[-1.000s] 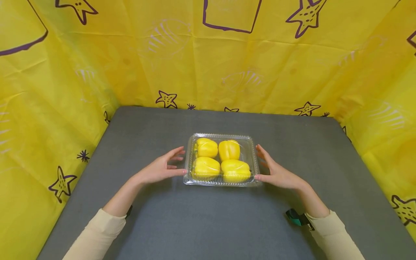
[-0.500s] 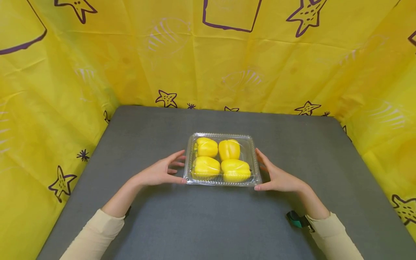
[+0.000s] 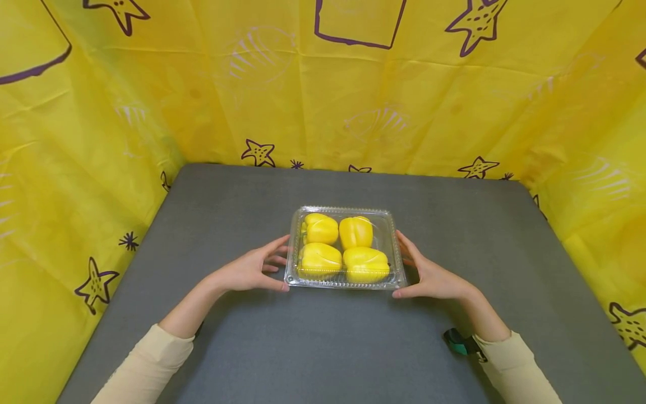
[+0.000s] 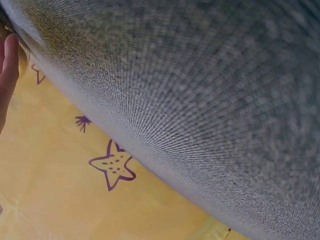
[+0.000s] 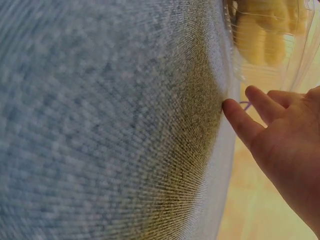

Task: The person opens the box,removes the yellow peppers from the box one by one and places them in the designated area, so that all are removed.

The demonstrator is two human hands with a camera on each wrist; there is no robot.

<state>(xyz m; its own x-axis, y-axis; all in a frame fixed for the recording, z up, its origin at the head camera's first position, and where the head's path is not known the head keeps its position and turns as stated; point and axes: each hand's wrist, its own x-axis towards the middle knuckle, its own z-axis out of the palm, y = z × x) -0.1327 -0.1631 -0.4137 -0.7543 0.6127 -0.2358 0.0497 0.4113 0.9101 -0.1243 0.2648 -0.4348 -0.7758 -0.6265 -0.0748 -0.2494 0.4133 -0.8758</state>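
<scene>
A clear plastic clamshell container (image 3: 345, 285) lies on the grey table, its lid down over several yellow bell peppers (image 3: 321, 260). At its left side is my left hand (image 3: 248, 270), fingers spread and fairly straight, thumb by the front left corner. My right hand (image 3: 432, 276) mirrors this on the other side, thumb by the front right corner. Whether the fingertips touch the plastic is hard to tell. The right wrist view shows that hand (image 5: 287, 132) with fingers extended below the container (image 5: 295, 70). Only part of the left hand (image 4: 7, 75) shows in its wrist view.
The grey tabletop (image 3: 323, 348) surrounds the container. Yellow cloth (image 3: 323, 101) with purple starfish and pale fish drawings hangs along the back and both sides. A dark strap with a green patch (image 3: 459, 343) sits at the right wrist.
Both thumbs have slid toward me, from the container's sides to its front corners, and the hands have drawn slightly closer to it. The container has stayed in about the same place.
</scene>
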